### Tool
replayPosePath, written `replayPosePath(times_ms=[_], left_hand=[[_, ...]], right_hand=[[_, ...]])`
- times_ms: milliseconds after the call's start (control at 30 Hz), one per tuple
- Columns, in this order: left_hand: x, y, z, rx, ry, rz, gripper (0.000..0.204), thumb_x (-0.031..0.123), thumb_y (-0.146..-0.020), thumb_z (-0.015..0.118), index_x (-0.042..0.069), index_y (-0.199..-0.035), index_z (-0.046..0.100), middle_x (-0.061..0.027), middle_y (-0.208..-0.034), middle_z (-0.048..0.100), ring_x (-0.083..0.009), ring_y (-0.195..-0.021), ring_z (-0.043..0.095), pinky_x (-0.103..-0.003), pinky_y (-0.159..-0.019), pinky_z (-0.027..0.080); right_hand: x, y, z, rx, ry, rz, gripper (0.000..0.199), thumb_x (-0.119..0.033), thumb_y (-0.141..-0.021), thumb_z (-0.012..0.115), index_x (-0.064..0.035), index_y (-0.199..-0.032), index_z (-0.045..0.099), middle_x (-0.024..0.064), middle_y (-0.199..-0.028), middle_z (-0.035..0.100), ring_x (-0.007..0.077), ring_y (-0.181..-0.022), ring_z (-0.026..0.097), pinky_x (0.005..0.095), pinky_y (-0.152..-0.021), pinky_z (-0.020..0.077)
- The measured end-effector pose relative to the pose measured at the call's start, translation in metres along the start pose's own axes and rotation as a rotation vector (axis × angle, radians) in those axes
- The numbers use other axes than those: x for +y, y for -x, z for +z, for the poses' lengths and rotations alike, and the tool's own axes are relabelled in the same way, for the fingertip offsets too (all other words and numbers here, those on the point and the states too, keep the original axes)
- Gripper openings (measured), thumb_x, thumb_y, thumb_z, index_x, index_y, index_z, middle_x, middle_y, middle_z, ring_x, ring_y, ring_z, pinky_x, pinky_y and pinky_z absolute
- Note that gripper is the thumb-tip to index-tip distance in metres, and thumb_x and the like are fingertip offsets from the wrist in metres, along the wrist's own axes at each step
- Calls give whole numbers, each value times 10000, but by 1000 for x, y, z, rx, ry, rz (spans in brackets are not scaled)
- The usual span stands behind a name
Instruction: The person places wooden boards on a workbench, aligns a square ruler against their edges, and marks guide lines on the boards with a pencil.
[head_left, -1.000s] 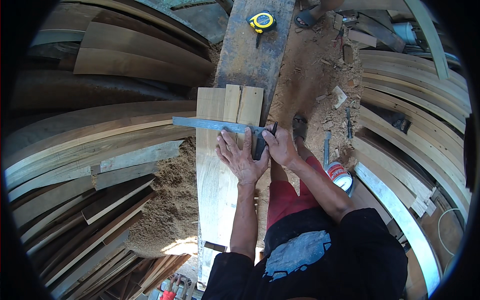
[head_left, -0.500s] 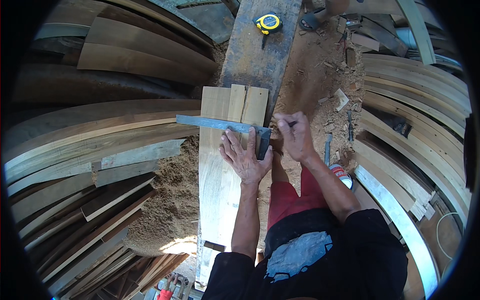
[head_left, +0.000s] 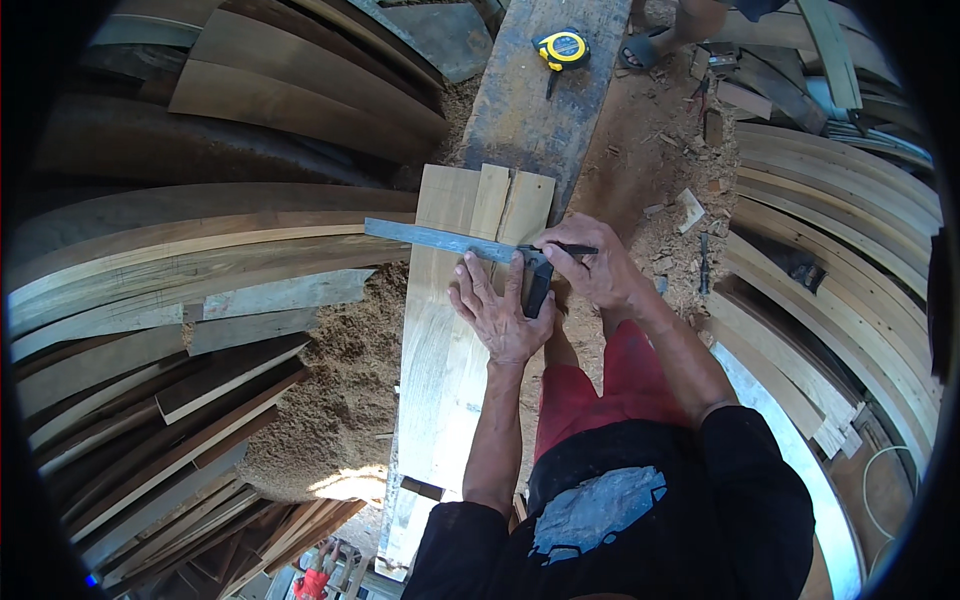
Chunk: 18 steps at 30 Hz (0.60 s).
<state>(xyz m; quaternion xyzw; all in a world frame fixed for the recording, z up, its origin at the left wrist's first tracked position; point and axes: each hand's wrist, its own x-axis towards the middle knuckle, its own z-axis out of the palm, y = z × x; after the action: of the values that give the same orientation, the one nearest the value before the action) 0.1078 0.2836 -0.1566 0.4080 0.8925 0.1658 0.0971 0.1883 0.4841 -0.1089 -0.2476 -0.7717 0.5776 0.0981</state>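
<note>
A metal try square [head_left: 440, 238] lies across a pale wooden board [head_left: 440, 340] and the narrower strips at its far end. My left hand [head_left: 503, 318] holds it down, fingers spread, with fingertips at the blade and the thumb beside the dark stock. My right hand [head_left: 600, 262] pinches a slim dark pencil [head_left: 577, 249], its tip by the blade near the corner of the square. A narrow strip [head_left: 489, 205] shows a dark cracked edge beside its right neighbour.
A yellow and black tape measure [head_left: 562, 50] sits on the worn bench plank [head_left: 530, 110]. Stacked boards [head_left: 290, 110] line the left, more boards [head_left: 830, 200] the right. Sawdust [head_left: 350, 400] covers the ground. Another person's sandalled foot [head_left: 640, 52] is at the far right.
My right hand has moved left, from beside the boards to the corner of the square, bringing the pencil to the blade. My left hand stays on the square. The view has shifted slightly.
</note>
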Motion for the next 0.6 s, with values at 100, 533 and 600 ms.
replayPosePath(times_ms=[100, 533, 600], left_hand=[[-3, 2, 0, 11, 0, -1, 876, 532, -777, 822, 329, -1581, 538, -330, -1732, 186, -539, -1597, 152, -710, -1234, 107], [0, 3, 1, 35, 25, -15, 891, 513, -748, 828, 332, -1575, 547, -339, -1717, 219, -514, -1602, 149, -696, -1258, 64], [-2, 4, 2, 33, 7, -16, 897, 539, -763, 821, 350, -1588, 524, -336, -1730, 180, -533, -1604, 139, -699, -1251, 74]], right_hand=[[-3, -2, -12, -100, 233, -49, 262, -262, -998, 668, -47, -1103, 775, 158, -1010, 743, 324, -982, 675, 465, -884, 543], [-15, 3, -17, -119, 352, -32, 212, -216, -991, 661, -19, -1046, 719, 181, -999, 736, 394, -1007, 670, 504, -946, 528], [-6, 8, -11, -260, 622, 175, 214, -229, -1012, 623, -28, -1023, 697, 200, -946, 709, 417, -980, 668, 539, -935, 526]])
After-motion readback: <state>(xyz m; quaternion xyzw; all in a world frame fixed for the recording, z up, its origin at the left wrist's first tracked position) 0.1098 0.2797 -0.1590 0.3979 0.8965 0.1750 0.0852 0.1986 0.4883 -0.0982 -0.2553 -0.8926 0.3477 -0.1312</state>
